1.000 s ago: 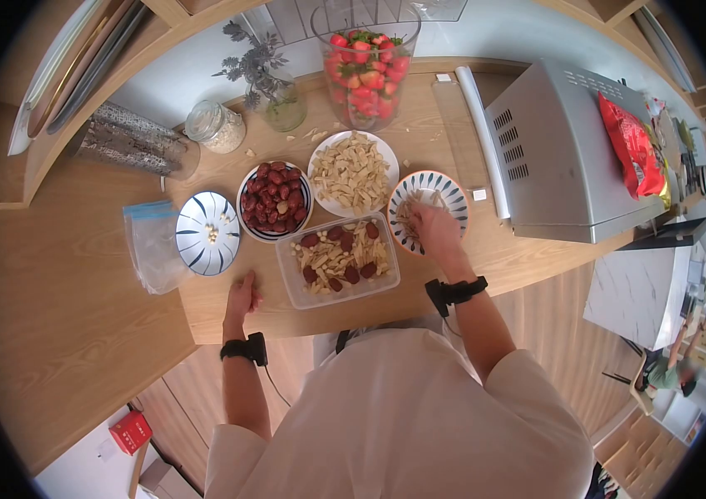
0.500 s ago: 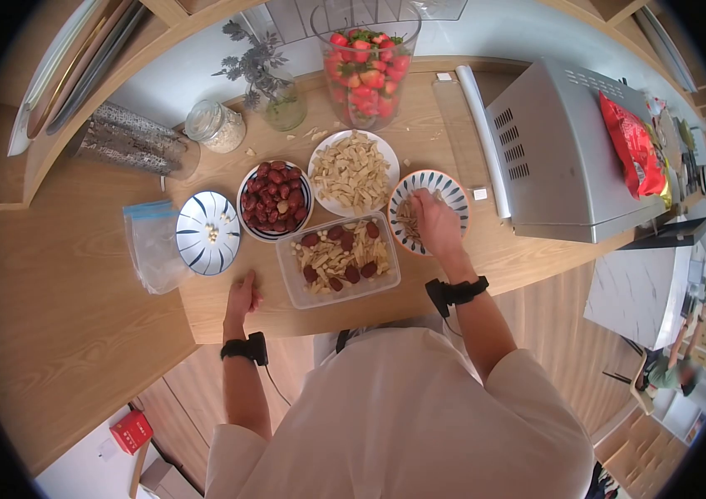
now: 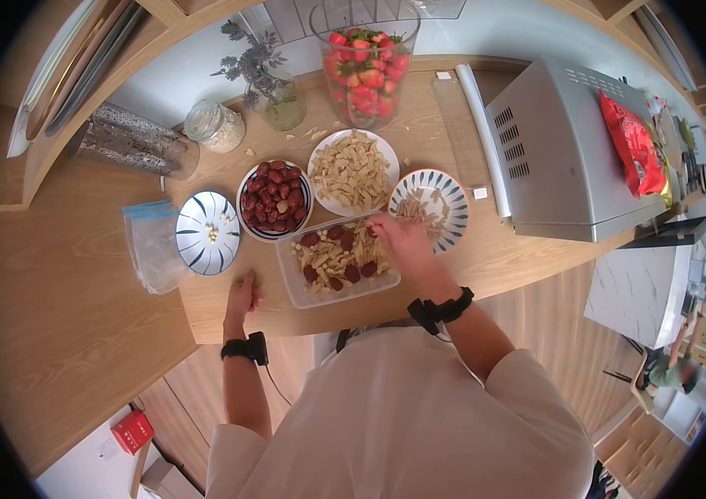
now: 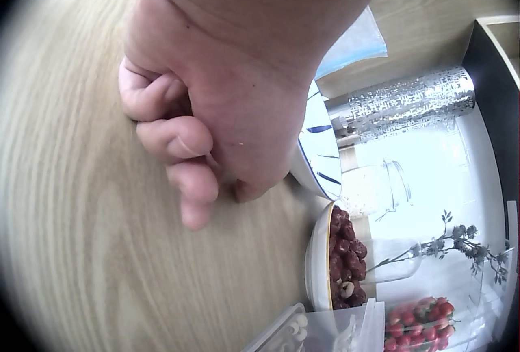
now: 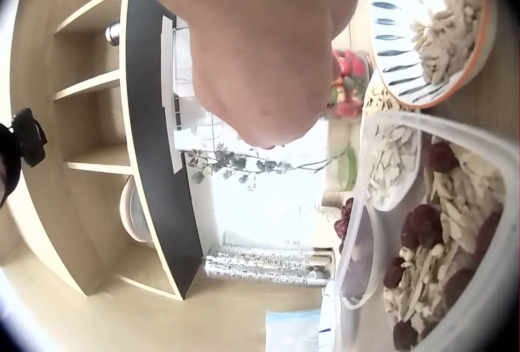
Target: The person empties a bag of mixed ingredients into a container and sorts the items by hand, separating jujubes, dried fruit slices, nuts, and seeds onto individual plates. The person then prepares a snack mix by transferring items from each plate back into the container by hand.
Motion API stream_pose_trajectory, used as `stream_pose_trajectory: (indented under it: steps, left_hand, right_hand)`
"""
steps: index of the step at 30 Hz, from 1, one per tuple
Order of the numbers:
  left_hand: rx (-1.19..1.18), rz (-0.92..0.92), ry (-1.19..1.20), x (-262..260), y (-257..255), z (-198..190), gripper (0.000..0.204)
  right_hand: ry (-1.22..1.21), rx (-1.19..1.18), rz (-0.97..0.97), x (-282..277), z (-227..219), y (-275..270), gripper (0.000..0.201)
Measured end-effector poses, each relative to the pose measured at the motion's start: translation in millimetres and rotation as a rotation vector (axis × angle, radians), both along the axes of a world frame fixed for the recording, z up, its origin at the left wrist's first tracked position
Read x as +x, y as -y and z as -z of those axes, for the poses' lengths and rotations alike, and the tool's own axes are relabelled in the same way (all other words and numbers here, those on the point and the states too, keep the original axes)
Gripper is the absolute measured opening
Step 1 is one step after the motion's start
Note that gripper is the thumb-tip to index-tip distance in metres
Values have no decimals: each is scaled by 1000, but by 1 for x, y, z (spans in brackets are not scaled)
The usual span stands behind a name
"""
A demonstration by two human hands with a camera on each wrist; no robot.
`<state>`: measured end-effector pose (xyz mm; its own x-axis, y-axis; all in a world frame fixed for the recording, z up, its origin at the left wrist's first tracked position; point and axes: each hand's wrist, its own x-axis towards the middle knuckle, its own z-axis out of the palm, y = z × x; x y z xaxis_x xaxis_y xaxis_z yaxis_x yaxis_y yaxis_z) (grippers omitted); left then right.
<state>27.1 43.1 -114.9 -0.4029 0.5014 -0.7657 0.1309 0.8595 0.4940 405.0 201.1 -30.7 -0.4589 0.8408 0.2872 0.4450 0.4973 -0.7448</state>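
My right hand (image 3: 407,249) is over the right edge of the clear plastic container (image 3: 293,287), its fingertips drawn together above the pale slices and red dates; whether they pinch anything cannot be seen. In the right wrist view the fingers are hidden behind the hand (image 5: 260,76), with the container (image 5: 496,136) at lower right. Brown strips (image 3: 419,208) lie in the orange-rimmed bowl (image 3: 455,208) beside it. My left hand (image 3: 241,298) rests on the table left of the container, fingers loosely curled and holding nothing, as the left wrist view of the hand (image 4: 219,108) shows.
Behind the container are a bowl of red dates (image 3: 272,200) and a plate of pale slices (image 3: 353,170). A blue-striped dish (image 3: 203,218) and plastic bag (image 3: 149,249) are left. Strawberries (image 3: 365,79), a vase (image 3: 282,108) and a jar (image 3: 216,129) stand behind; a silver appliance (image 3: 561,158) is right.
My right hand has left the orange-rimmed bowl and moved left to the container, uncovering the strips in the bowl. The left hand has not moved.
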Motion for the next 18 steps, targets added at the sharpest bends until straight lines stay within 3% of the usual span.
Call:
stream_pose_trajectory:
  steps: [18]
  left_hand:
    - [6, -5, 4, 3, -1, -6, 75]
  right_hand:
    - [34, -68, -61, -9, -2, 9, 11]
